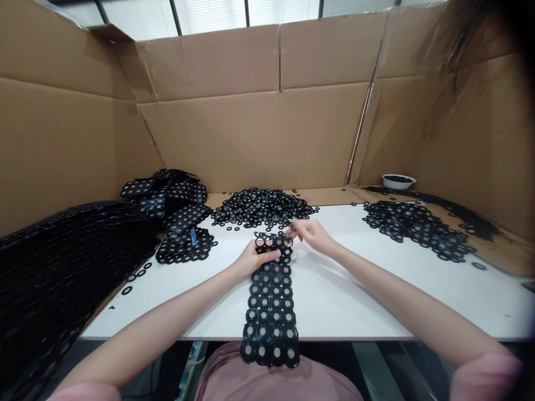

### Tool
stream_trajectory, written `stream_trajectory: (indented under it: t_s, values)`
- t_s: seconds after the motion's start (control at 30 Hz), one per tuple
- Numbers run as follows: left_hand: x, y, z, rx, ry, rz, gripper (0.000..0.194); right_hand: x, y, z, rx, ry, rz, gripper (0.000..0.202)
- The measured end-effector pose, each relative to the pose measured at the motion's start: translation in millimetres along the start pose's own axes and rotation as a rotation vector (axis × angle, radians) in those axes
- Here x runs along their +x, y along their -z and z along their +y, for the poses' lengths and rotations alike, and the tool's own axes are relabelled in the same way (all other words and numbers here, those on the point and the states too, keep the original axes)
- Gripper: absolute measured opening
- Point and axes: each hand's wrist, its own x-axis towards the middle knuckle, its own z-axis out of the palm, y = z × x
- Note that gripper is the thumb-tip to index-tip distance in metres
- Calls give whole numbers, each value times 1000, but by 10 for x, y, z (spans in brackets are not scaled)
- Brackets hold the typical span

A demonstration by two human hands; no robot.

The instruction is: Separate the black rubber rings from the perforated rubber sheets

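A long panel of linked black rings hangs toward me over the near edge of the white table, with pale round holes in rows. My left hand grips it close to its far end, thumb on top and fingers underneath. My right hand is closed in a pinch at the panel's far right corner. Something small and dark shows at those fingertips, too small to make out. Just beyond both hands lies a heap of loose black rings.
Finished-looking ring panels are piled at left, one bearing a blue tag. A big mound of shiny black material fills the left side. More rings and a white bowl stand right. Cardboard walls enclose the white table.
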Motion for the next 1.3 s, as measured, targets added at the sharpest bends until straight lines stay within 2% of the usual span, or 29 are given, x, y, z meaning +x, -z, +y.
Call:
stream_trajectory:
  t_s: [0.1,0.2,0.23,0.3,0.33,0.4,0.47,0.53,0.57,0.63,0.7,0.77,0.87,0.9,0.97,1.03,1.07,1.1,1.17,1.23,1.3]
  values:
    - [-15,0,0,-6,13,5,42,125,480,237,69,-131,397,64]
    - [-18,5,0,20,26,16,43,167,989,508,-195,-294,858,59]
    - [-16,6,0,20,26,13,44,164,1101,570,-319,-396,952,57]
    - [-11,7,-3,6,21,11,44,154,1187,620,-447,-499,1020,59]
    - [-8,6,-4,-3,20,11,44,151,1154,601,-482,-476,995,59]
    - [-6,4,-6,-6,17,10,44,147,956,484,-501,-279,847,53]
    - [-5,2,-4,9,10,8,42,128,641,288,-392,-18,572,47]
    - [-2,1,1,40,-15,7,37,80,305,71,-305,180,180,37]
    - [2,1,2,59,-35,5,35,46,156,-26,-328,275,52,33]
    - [13,2,-1,92,-73,4,30,-26,-74,-169,-420,406,-103,33]
    - [24,5,-10,113,-89,6,27,-81,-212,-231,-459,440,-161,30]
    - [26,9,-16,133,-71,4,28,-102,-276,-230,-423,414,-195,34]
    - [8,11,-7,127,-26,-22,33,-49,-259,-157,-228,240,-183,51]
    - [-1,10,1,109,-13,-32,36,-9,-219,-119,-139,154,-129,57]
    - [-15,8,16,73,1,-40,41,89,-92,-23,24,-8,76,65]
    - [-19,7,21,66,11,-22,44,180,53,91,51,-91,352,66]
    - [-17,8,20,68,18,-6,44,213,110,146,23,-117,416,65]
    - [-12,9,16,66,23,11,44,234,145,194,3,-154,395,65]
    - [-1,14,3,47,36,34,46,241,143,249,43,-204,244,66]
    - [9,19,-7,18,43,41,47,213,70,232,131,-151,88,68]
    - [13,18,-9,-7,46,46,47,165,-17,152,151,-62,-13,64]
